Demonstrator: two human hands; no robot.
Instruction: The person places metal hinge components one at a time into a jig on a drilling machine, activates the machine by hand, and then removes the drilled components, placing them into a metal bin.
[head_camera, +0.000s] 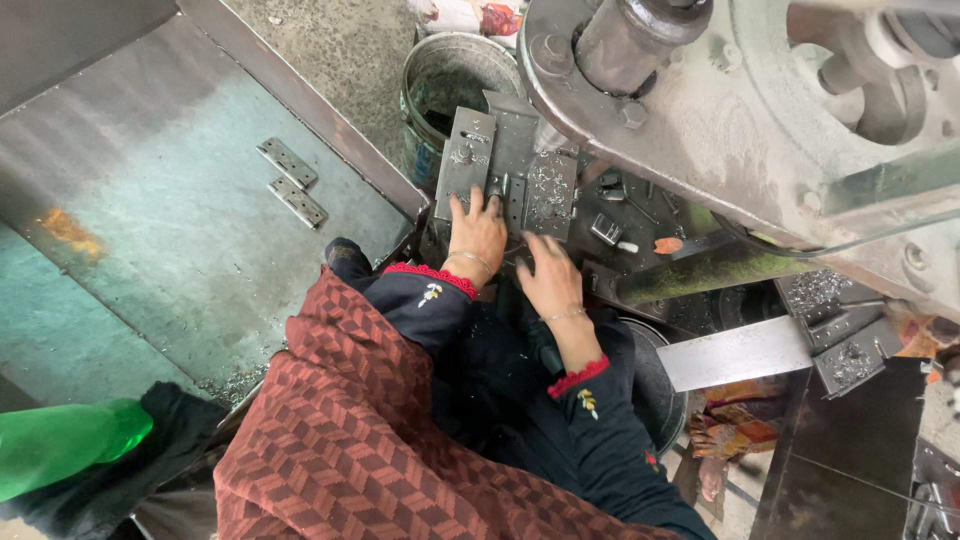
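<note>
My left hand lies with spread fingers on a grey steel die plate of a press machine, its fingertips next to the die slot. Just to the right, my right hand rests flat on the dark machine bed, fingers stretched toward the plate strewn with metal shavings. I see nothing gripped in either hand. Both wrists wear thin bangles and dark sleeves with red cuffs. A maroon patterned shawl covers my lap.
Two flat metal hinges lie on a slanted steel tray at the left. A metal bucket stands behind the die. The press's big grey body overhangs at top right. A green object is at bottom left.
</note>
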